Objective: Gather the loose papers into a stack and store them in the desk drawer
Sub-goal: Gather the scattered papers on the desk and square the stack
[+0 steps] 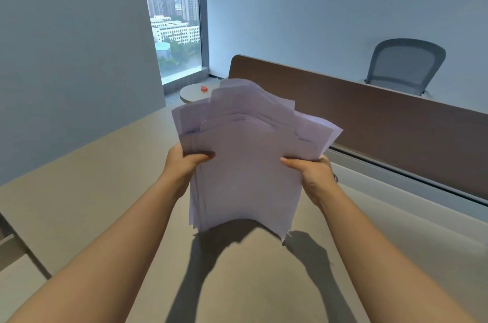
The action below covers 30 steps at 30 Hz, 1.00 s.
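A thick bundle of white papers [248, 164] stands upright above the beige desk [92, 190], its lower edge just over the desk top. The sheets are uneven, with top edges fanned out at different heights and corners sticking out to the right. My left hand [184, 164] grips the bundle's left edge, thumb on the front sheet. My right hand [311, 174] grips the right edge the same way. No drawer is in view.
A brown divider panel [383, 122] runs along the desk's far right side. Behind it stands a grey mesh chair [404, 66]. A small round table [194, 91] with a red object [204, 88] sits near the window. A grey partition wall rises at left.
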Motion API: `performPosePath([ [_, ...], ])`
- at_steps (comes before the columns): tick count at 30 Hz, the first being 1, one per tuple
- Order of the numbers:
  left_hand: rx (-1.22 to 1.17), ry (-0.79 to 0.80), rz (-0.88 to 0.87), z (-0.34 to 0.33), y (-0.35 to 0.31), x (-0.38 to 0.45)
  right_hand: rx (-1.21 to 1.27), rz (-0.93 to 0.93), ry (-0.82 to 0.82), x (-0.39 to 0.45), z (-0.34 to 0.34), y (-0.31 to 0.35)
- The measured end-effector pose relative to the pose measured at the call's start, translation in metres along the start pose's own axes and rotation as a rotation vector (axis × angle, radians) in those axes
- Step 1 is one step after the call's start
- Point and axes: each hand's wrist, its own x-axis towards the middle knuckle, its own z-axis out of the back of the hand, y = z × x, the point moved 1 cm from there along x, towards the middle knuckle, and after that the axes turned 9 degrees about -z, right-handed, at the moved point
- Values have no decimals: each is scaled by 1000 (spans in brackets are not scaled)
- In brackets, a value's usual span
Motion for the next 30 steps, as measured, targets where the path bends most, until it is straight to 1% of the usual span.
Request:
performPosePath([
  [4,-48,40,-37,1,-16,13,-8,53,38,8,3,16],
  [6,-48,79,-48,9,-21,15,-40,83,81,10,12,21],
  [9,-7,147,-22,16,-18,13,-132,91,141,10,20,17],
  [12,5,152,29,12,-8,11,-149,80,173,10,16,9],
  [15,6,131,36,-2,-7,13,-126,87,148,13,1,9],
  [18,9,73,14,-13,-14,22,-62,114,64,16,-10,22],
  [20,-29,84,-11,-11,-20,28,-42,147,43,14,-10,34],
  [23,-28,134,-41,-6,-25,31,-87,166,79,12,-3,38],
  [25,-21,100,-33,-6,-23,31,-150,146,99,12,0,31],
  [30,-59,-92,-54,-23,-35,35,-170,144,111,13,3,20],
])
